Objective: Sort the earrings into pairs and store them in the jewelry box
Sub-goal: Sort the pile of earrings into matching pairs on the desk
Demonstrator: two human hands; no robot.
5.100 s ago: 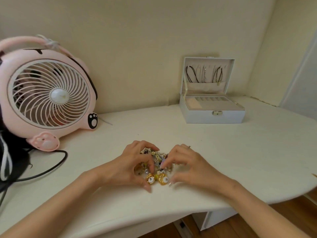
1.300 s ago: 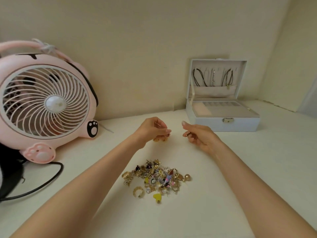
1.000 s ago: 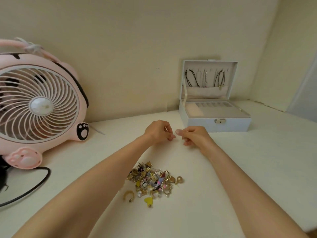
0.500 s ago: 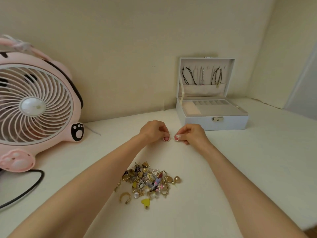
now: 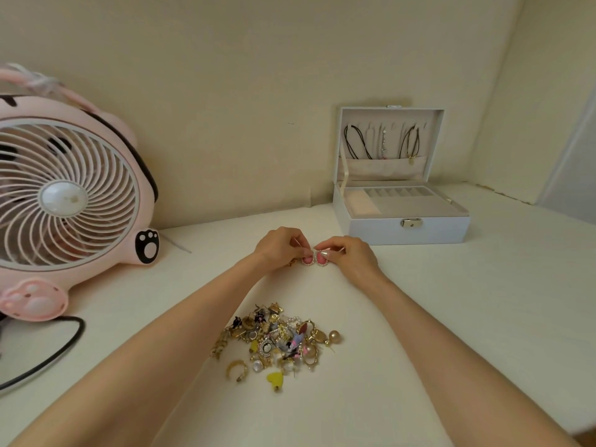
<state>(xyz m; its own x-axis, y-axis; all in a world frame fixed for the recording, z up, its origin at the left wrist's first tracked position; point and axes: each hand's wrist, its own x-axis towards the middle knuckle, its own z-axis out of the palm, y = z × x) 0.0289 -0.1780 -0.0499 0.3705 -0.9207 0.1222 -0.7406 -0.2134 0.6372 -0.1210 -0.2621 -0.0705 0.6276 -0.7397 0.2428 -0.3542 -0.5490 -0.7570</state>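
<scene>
Desk cream, walls beige; left hand and right hand each pinch pink earring

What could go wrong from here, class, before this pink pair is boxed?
The left hand pinches the left pink earring, the right hand the right pink earring, by fingertips only; either might slip before reaching the jewelry box. Both forearms flank the earring pile; a sweep could scatter it.
</scene>
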